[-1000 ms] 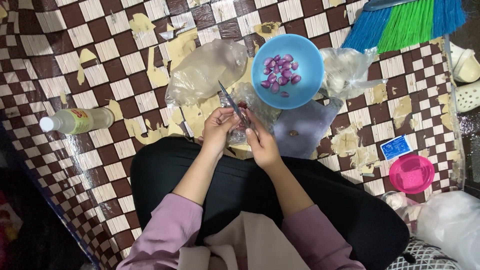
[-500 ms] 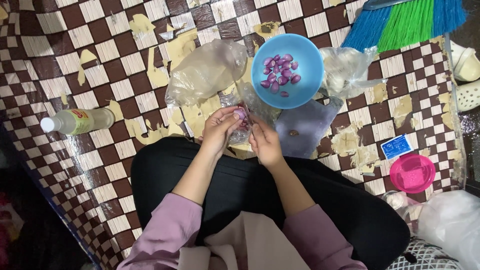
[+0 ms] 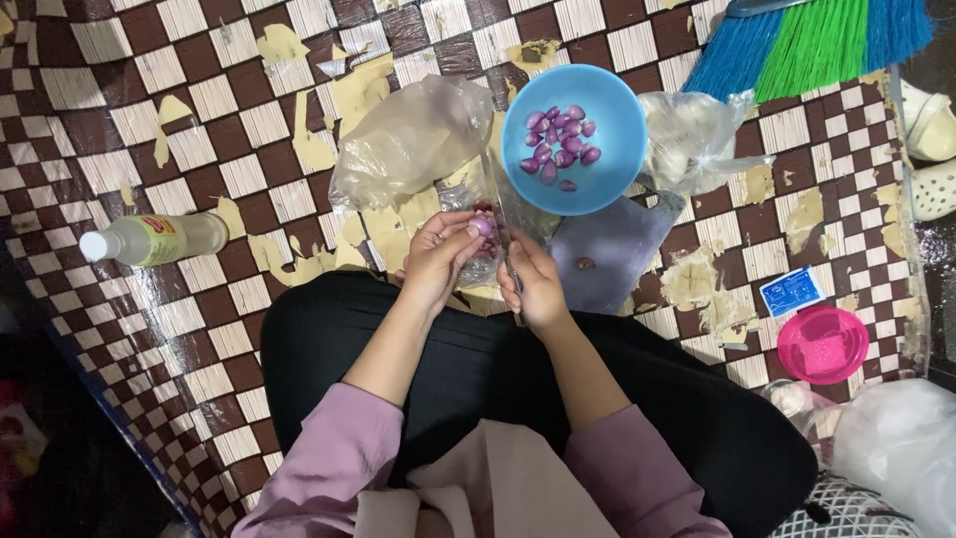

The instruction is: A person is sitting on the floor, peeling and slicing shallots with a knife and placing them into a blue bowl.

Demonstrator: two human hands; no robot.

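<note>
Purple shallot [image 3: 482,226] sits pinched in your left hand [image 3: 438,257] fingers, over the checkered floor just below the blue bowl [image 3: 573,139]. Your right hand [image 3: 535,284] fingers grip a knife [image 3: 508,254] beside it.

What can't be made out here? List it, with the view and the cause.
- Knife, head view: the right hand covers its handle; only a thin blade shows.
- Shallot, head view: left hand fingers hide most of it.
- Broom, head view: the top edge cuts off its handle.
- White bag, head view: cut by the right edge; contents unseen.
- Clear bag, head view: contents too blurred to name.
</note>
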